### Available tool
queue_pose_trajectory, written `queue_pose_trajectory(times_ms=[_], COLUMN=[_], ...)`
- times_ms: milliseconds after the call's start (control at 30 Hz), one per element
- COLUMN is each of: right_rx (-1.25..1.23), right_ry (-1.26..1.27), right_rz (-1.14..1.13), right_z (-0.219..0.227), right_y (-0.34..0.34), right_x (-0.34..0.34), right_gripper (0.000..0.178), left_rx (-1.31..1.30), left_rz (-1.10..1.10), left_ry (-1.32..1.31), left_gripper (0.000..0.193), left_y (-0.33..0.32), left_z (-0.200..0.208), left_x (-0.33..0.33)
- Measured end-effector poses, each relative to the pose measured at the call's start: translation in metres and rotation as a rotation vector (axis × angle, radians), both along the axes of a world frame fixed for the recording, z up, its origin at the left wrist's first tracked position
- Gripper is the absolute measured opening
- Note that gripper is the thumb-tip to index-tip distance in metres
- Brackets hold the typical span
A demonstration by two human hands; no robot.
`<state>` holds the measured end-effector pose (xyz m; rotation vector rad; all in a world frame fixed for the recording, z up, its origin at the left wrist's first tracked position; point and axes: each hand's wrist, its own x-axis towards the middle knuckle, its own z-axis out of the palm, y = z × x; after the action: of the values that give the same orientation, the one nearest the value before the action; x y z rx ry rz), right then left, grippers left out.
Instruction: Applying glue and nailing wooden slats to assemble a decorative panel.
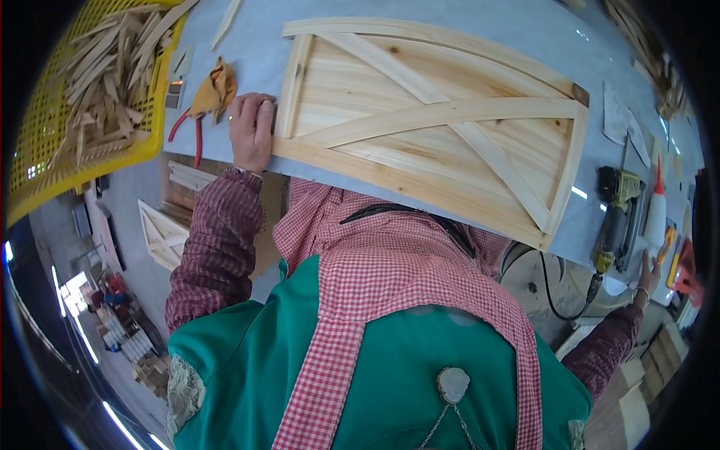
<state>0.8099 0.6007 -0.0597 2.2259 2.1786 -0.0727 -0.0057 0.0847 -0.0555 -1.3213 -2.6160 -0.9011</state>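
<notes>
Grey workbench (517, 34): left hand (251, 129) steadies wooden panel (427, 120), pliers (196, 112) beside.

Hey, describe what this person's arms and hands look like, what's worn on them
Both arms are in long sleeves of dark red and grey checked cloth, reaching to the wrists. The left hand is bare, with a ring on one finger and a thin bracelet at the wrist. The right hand is bare too, with a thin bangle at its wrist. No gloves.
</notes>
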Motion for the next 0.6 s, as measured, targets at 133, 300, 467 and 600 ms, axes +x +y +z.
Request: queue_pose_trajectory(times_ms=[133, 300, 467, 600], right_rx=[0.019, 0.026, 0.068, 0.064], right_ry=[-0.054, -0.104, -0.098, -0.067], right_rz=[-0.085, -0.172, -0.186, -0.182], right_z=[-0.010, -0.015, -0.018, -0.023], right_y=[0.016, 0.024, 0.016, 0.026], right_x=[0.003, 0.005, 0.006, 0.013], right_gripper=[0.086, 0.089, 0.090, 0.090], left_rx=[-0.013, -0.109, -0.222, -0.159], left_rz=[0.011, -0.008, -0.051, -0.061], left_ry=[0.012, 0.099, 0.055, -0.150], left_gripper=[0.021, 0.053, 0.066, 0.060], left_y=[-0.005, -0.001, 0.011, 0.004], left_z=[0.008, 0.030, 0.034, 0.029], left_x=[0.007, 0.042, 0.070, 0.056])
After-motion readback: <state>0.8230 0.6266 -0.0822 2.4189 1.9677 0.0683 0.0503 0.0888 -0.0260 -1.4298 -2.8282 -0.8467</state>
